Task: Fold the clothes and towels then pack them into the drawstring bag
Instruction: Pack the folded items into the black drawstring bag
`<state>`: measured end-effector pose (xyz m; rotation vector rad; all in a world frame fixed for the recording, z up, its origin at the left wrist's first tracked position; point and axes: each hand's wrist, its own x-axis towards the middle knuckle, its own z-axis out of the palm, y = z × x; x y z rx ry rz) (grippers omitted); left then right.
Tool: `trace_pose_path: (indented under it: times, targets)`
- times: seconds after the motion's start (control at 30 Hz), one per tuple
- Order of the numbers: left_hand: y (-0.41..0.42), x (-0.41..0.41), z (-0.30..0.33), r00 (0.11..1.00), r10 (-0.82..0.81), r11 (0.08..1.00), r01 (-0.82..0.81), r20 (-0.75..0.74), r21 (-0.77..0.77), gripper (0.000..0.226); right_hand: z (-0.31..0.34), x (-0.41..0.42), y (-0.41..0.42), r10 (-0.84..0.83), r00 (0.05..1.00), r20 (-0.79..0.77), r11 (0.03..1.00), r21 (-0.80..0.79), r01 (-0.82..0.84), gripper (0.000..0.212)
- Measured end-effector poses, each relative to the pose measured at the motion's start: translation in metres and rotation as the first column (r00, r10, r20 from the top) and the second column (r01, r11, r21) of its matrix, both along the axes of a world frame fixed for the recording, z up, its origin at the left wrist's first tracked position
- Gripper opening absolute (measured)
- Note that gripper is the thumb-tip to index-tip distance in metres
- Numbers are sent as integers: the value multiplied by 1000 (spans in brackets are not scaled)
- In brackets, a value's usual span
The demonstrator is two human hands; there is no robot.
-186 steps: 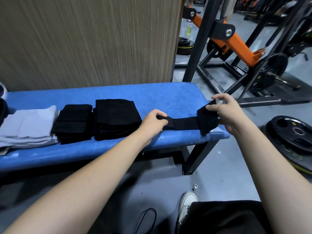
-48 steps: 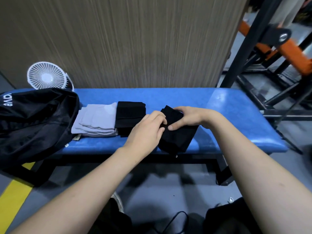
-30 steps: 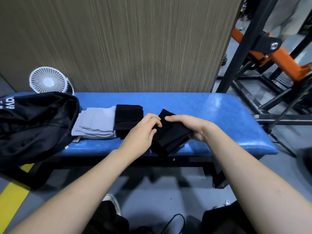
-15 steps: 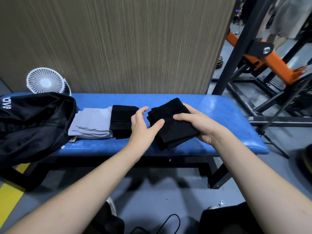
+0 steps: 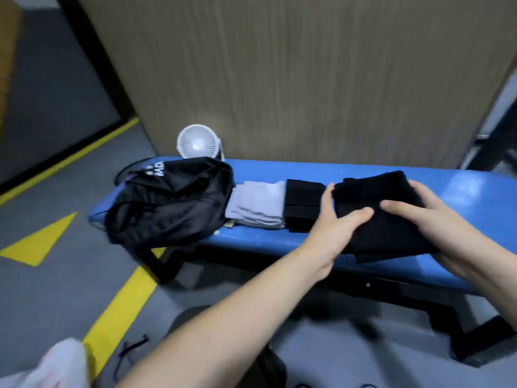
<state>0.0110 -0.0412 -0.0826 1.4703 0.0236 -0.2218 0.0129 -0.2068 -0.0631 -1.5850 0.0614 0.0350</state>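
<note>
Both hands had lifted the black bundle (image 5: 383, 217) off the bench (image 5: 461, 197) moments before; the left hand (image 5: 335, 222) and right hand (image 5: 428, 217) gripped it from either side. The view had swung toward the bag (image 5: 170, 200), so packing probably came next.

blue bench (image 5: 349, 175); black bag (image 5: 173, 203); white fan (image 5: 198, 142)

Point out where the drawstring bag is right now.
In the head view, the black drawstring bag lies slumped on the left end of the blue bench, just in front of the white fan, with the folded grey clothes at its right.
</note>
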Motion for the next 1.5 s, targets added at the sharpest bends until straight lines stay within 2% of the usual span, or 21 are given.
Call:
trace_pose_path:
  times: [0.1, 0.37, 0.53, 0.67, 0.77, 0.97, 1.1, 1.3, 1.4, 1.5]
  targets:
    - [41, -13, 12, 997, 65, 996, -67, 28, 57, 88, 9, -3, 41, 28, 999, 32, 1000, 11, -28, 37]
    - [195, -28, 38, 968, 196, 979, -202, 157, 20, 65, 26, -7, 181, 200, 977, 73, 969, 136, -209, 33]
    - [292, -10, 46, 942, 316, 946, -322, 115, 40, 50, 23, 39, 286, 292, 956, 4, 943, 167, -289, 31]
    - [361, 16, 45, 914, 404, 909, -405, 29, 97, 49, 5, 91, 360, 355, 935, -28, 924, 162, -346, 49]
    - [399, 40, 31, 901, 434, 889, -427, -7, 166, 47, -16, 124, 400, 411, 907, -90, 910, 99, -403, 66]
    - [435, 83, 0, 889, 453, 876, -432, -60, 213, 44, -58, 175, 441, 433, 894, -116, 893, -83, -443, 62]
    - [444, 105, -19, 881, 471, 864, -451, -42, 225, 47, -66, 187, 439, 520, 849, -99, 809, -262, -526, 61]
    - [436, 135, -28, 877, 480, 863, -475, 9, 172, 42, -71, 207, 425, 584, 803, -119, 683, -462, -565, 96]
    - [428, 148, -30, 886, 460, 872, -462, 55, 161, 41, -78, 221, 423, 598, 798, -75, 630, -570, -527, 103]
    - [427, 156, -28, 885, 457, 851, -463, 85, 249, 38, -80, 225, 417, 614, 789, 0, 612, -631, -476, 124]
